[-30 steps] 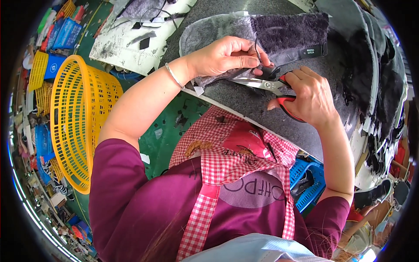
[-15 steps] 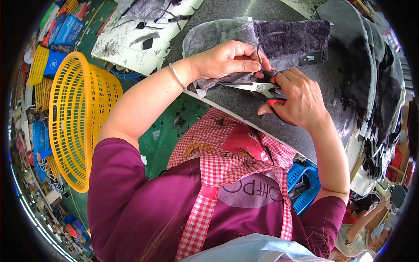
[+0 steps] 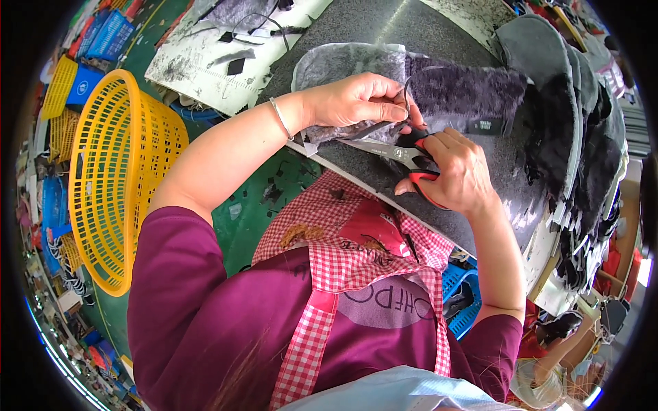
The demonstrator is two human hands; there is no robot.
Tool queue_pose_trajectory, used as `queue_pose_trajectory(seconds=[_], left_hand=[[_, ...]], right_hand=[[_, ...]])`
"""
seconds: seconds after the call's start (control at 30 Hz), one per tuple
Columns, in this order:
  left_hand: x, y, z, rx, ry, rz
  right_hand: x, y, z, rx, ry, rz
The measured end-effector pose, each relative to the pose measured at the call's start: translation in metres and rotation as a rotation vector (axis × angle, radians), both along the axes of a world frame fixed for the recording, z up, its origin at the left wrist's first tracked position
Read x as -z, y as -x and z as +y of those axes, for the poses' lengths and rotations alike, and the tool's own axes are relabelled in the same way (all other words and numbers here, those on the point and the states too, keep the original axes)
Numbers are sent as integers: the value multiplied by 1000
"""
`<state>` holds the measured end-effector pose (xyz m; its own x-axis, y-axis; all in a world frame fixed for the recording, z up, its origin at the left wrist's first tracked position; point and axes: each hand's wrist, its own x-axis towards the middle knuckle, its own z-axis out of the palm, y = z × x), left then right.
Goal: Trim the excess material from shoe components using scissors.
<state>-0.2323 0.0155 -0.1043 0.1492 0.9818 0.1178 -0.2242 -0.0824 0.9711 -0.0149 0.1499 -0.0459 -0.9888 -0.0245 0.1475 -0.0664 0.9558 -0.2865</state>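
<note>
My right hand (image 3: 458, 168) is closed round the red and black handles of a pair of scissors (image 3: 391, 151). The metal blades point left, just under my left hand (image 3: 360, 103). My left thumb and fingers pinch a thin dark strip (image 3: 375, 129), with one end curling up past the fingertips. Beneath and behind both hands lies a furry fabric piece, light grey (image 3: 353, 63) on the left and dark purplish grey (image 3: 466, 92) on the right. A small black label (image 3: 488, 126) sits along its near right edge. Whether the blades touch the strip is hard to tell.
A dark grey worktop (image 3: 404, 34) carries the work. Stacked grey and black fabric pieces (image 3: 548, 82) hang at the right. White board (image 3: 226, 72) with scraps lies far left. A yellow basket (image 3: 130, 185) stands left; a blue basket (image 3: 460, 301) sits below the worktop's edge.
My right hand and the scissors have moved slightly left and nearer me. The fur piece appears a little lower in view. My left hand keeps its pinch on the strip.
</note>
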Motion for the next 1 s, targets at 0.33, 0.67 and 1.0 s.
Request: queue_pose_trajectory(seconds=[0.33,0.67,1.0], left_hand=[[7,3,6,-13,-35,-24],[-49,22,-118,-406,275,-172],[-33,-9,-211,351,79,1499]], right_hand=[[14,-2,-17,-85,214,88],[-2,-46,-13,103,161,257],[25,-97,15,477,320,243]])
